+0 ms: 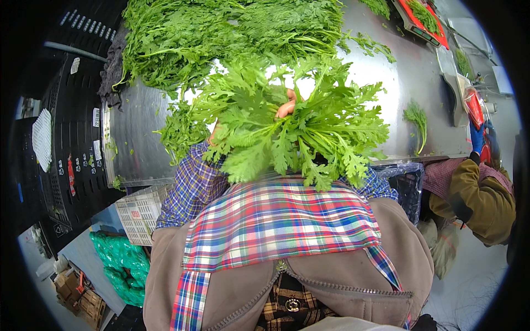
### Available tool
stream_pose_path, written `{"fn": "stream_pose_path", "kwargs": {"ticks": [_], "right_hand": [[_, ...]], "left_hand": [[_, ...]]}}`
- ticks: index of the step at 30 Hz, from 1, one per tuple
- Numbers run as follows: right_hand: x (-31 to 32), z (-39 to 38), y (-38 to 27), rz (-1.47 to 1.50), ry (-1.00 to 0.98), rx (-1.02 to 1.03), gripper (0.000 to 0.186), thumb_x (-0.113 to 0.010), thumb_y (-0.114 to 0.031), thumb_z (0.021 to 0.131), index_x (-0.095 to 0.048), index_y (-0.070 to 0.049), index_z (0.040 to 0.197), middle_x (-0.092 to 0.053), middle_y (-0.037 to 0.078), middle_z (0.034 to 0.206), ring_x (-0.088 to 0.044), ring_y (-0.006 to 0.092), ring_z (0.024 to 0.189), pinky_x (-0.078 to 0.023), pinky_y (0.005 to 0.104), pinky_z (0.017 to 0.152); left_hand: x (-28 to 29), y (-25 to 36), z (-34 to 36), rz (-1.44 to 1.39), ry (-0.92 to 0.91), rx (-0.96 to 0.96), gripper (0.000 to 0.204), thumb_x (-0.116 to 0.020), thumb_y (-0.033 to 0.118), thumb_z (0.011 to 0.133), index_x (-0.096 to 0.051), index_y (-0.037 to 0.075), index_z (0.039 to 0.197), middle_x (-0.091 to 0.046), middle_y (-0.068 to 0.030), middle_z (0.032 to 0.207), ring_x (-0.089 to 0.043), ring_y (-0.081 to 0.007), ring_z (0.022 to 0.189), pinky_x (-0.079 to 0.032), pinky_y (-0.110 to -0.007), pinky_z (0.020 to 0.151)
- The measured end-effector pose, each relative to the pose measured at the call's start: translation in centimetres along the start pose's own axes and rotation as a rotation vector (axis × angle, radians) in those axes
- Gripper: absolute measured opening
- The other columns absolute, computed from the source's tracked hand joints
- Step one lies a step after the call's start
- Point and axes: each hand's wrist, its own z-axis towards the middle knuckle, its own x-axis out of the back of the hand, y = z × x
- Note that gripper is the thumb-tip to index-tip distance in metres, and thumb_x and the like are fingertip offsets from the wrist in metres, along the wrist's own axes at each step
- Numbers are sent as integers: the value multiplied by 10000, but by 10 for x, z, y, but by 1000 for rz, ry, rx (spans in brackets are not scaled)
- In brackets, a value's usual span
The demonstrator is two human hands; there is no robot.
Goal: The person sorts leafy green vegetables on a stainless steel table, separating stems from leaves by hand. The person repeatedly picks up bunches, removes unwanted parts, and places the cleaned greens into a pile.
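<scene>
In front of my apron spreads a large bunch of green leafy vegetables point(259, 132), probably chrysanthemum greens, with jagged leaves fanning to both sides. Curled fingers, which look like those of my right hand point(286, 107), close round the stems at its middle. Leaves cover the rest of that hand. Only a sliver of my left hand point(213, 133) shows at the bunch's left side, above the blue checked sleeve; its fingers are hidden. Just left of the bunch, a smaller heap of greens point(182, 129) lies on the metal table point(141, 129).
A thick pile of greens point(232, 30) covers the table's far side. A scale with a red tray point(425, 25) stands far right, near a loose sprig point(417, 122). Black crates point(72, 127) line the left. Another person's blue-gloved hand point(477, 138) is at the right.
</scene>
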Motion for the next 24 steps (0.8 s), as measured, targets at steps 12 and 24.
{"fn": "stream_pose_path", "kwargs": {"ticks": [12,24], "right_hand": [[2,-5,4,134,21,-16,278,-480,-145,924,-539,-12,1161,-576,142,1142,-572,268,1032,-468,383,888],[-5,-16,17,229,78,-17,271,-474,-131,921,-529,-7,1156,-581,146,1117,-576,278,1025,-472,396,890]], "left_hand": [[-23,4,0,384,280,-291,459,-699,144,674,-600,64,1115,-523,-153,1168,-430,-336,1100,-358,-427,946],[-42,9,11,940,375,-617,465,-750,104,565,-644,98,1018,-492,-130,1181,-361,-369,1146,-325,-443,975]]}}
